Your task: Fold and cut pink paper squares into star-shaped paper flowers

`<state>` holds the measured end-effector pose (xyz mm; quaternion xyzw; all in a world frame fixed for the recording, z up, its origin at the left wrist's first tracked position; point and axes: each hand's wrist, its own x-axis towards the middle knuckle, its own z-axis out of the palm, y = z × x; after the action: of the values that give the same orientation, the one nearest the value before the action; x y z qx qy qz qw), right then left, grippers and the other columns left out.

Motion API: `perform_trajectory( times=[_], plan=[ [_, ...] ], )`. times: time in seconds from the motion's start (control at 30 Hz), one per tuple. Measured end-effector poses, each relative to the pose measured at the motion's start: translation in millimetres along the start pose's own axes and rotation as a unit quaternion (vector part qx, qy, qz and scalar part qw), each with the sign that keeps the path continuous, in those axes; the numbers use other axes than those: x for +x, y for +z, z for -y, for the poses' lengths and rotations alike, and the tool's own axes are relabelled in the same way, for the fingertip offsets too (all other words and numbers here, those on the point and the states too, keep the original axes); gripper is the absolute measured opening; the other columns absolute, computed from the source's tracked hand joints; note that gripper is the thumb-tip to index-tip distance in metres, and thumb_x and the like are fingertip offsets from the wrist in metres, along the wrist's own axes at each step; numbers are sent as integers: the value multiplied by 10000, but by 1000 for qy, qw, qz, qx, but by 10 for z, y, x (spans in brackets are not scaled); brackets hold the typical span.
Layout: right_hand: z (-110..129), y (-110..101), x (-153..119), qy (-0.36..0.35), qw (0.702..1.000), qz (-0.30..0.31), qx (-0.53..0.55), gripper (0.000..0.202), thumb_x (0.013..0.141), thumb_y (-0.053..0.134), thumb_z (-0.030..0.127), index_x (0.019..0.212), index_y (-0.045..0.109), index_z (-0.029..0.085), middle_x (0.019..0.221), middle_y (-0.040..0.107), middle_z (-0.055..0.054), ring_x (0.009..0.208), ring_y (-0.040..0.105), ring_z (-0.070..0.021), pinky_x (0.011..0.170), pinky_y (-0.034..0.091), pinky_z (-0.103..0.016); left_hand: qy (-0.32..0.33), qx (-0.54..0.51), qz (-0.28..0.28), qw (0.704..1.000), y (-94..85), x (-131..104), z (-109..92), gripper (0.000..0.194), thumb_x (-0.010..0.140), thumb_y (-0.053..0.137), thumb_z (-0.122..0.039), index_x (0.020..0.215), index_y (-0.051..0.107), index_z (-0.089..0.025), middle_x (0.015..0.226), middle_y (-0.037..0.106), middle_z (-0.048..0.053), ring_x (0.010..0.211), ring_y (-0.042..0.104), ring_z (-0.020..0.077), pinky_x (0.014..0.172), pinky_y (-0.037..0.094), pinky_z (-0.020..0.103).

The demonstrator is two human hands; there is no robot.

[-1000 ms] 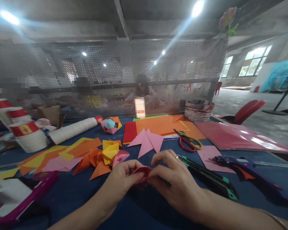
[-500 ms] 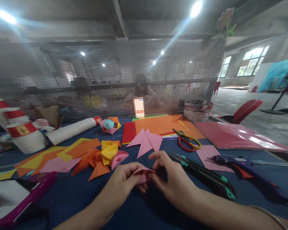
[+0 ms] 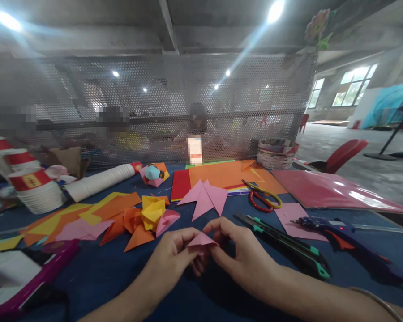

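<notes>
A folded pink paper piece (image 3: 201, 240) with a pointed top is held just above the dark blue table. My left hand (image 3: 174, 255) pinches its left side between thumb and fingers. At its right edge, my right hand (image 3: 237, 250) has thumb and index finger curled in on the paper. Some of the fingers are hidden behind the piece. Beyond the hands lie pink folded triangles (image 3: 203, 197). Left of them sits a folded paper flower with a yellow centre (image 3: 153, 213) and orange petals (image 3: 132, 223).
To the right lie a utility knife (image 3: 289, 246), a glue gun (image 3: 349, 237), scissors (image 3: 263, 197) and a pink sheet (image 3: 289, 219). Coloured paper (image 3: 218, 174) is stacked ahead, with a basket (image 3: 277, 154) behind. Paper cups (image 3: 36, 192) and a purple tool (image 3: 53, 277) are at left.
My right fingers have come down and closed in on the pink paper. The paper has changed from a curved, open fold to a flatter, pointed one.
</notes>
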<state>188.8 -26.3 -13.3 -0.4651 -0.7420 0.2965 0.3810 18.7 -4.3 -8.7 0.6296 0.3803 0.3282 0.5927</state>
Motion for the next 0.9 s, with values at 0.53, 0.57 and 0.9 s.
perform_trajectory(
  times=[0.53,0.57,0.9],
  plan=[
    [11,30,-3,30,996,20,80,44,882,496,221,865,521,189,758,660,-1,702,623,-139,635,454,-250,-18,-14,-6,1000,37,11,6,217,774,549,-367,738,584,-155,595,557,-13,526,550,128,512,431,232],
    [21,30,-8,27,997,21,74,47,883,495,222,863,523,190,759,662,0,699,621,-138,634,453,-249,-16,-11,-5,1000,34,8,5,213,776,543,-357,728,584,-153,583,551,-15,523,544,126,515,430,230],
    [32,28,-8,21,998,6,59,38,864,499,180,858,535,189,745,648,16,680,599,-119,618,438,-228,-18,53,-8,998,6,-3,41,292,833,473,-409,758,585,-150,560,527,-26,491,509,114,492,397,226]
  ],
)
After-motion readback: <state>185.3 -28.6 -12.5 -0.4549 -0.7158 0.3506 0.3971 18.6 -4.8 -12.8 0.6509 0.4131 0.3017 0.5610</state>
